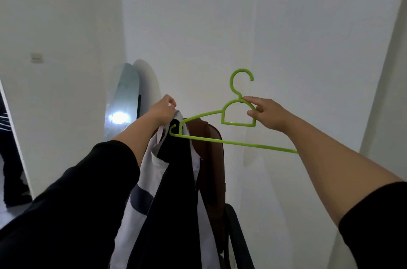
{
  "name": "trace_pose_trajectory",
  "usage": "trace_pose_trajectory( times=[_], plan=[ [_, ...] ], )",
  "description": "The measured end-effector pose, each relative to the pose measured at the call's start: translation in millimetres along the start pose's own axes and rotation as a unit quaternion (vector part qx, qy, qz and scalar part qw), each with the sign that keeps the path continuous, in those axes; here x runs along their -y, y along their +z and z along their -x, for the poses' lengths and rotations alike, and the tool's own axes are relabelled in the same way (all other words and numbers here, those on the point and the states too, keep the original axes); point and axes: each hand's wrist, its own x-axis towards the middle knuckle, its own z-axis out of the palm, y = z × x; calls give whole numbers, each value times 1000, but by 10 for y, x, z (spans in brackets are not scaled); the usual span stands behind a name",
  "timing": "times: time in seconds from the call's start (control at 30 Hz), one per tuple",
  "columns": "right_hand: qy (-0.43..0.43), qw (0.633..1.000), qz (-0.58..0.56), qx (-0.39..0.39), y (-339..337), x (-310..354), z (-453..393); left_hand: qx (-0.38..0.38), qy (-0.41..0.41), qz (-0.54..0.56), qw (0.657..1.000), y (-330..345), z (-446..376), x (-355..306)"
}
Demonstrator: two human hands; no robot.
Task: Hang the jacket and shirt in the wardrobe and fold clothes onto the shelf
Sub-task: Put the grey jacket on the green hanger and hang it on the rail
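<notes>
**Green hanger half into a black-and-white jacket**

The right hand (pixel 267 114) pinches the bright green plastic clothes hanger (pixel 239 123) at its neck, thumb and forefinger closed on the top of the small arched frame just under the hook. The hook stands upright above the fingers, its open end turned to the right. From that grip the hanger tilts: its left shoulder slopes down and away, and its long bottom bar runs from the left tip across to the right, passing behind the right forearm.

The left tip of the hanger is tucked into the garment. There the left hand (pixel 164 111) is closed on the upper edge of a jacket of white and black fabric with a grey band (pixel 174 180), holding the cloth bunched at the top, just left of the hanger's end. The jacket hangs straight down from that hand, below the hanger, a black panel in the middle, white on either side and the grey band low on the left. Both forearms are bare, with black sleeves pushed up toward the elbows.

Behind the jacket, under the hanger's bottom bar, stands a brown chair back (pixel 214 158) with a black armrest (pixel 239 235) lower right. Left of the hanger a tall arched mirror (pixel 123 101) leans against the white wall (pixel 242 15), catching a bright spot of light. Farther left, a small pale wall switch (pixel 36 57) sits on the side wall.
</notes>
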Motion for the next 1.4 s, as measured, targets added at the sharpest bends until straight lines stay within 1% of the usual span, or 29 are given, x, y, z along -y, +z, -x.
trace_pose_trajectory(
  times=[0.17,0.3,0.43,0.53,0.6,0.73,0.9,1.0,1.17,1.23,1.3,1.4],
  plan=[
    [29,999,38,-17,174,117,-98,17,33,-7,999,20,63,-263],
    [12,998,53,-25,281,224,-144,12,65,31,997,29,133,-522],
    [-23,999,-20,-44,429,314,-140,-9,139,83,987,14,178,-745],
    [-43,991,-107,-63,454,373,-168,1,171,76,982,-71,155,-738],
    [-44,983,-163,-71,467,414,-200,4,187,42,982,-105,120,-692],
    [-33,961,-257,-95,602,489,-212,-14,192,-97,976,-137,115,-768],
    [-3,923,-372,-95,877,622,-181,-41,220,-209,952,-168,82,-853],
    [31,896,-440,-49,899,607,-138,-19,237,-215,947,-202,67,-836],
    [81,862,-499,32,860,527,-115,-28,200,-139,970,-117,119,-701],
    [113,860,-492,78,856,468,-116,-17,190,-126,974,-59,137,-625],
    [150,863,-459,147,846,368,-85,-6,186,-121,975,-45,148,-549],
    [220,855,-410,230,901,218,-23,1,197,-102,975,-126,145,-447]
  ],
)
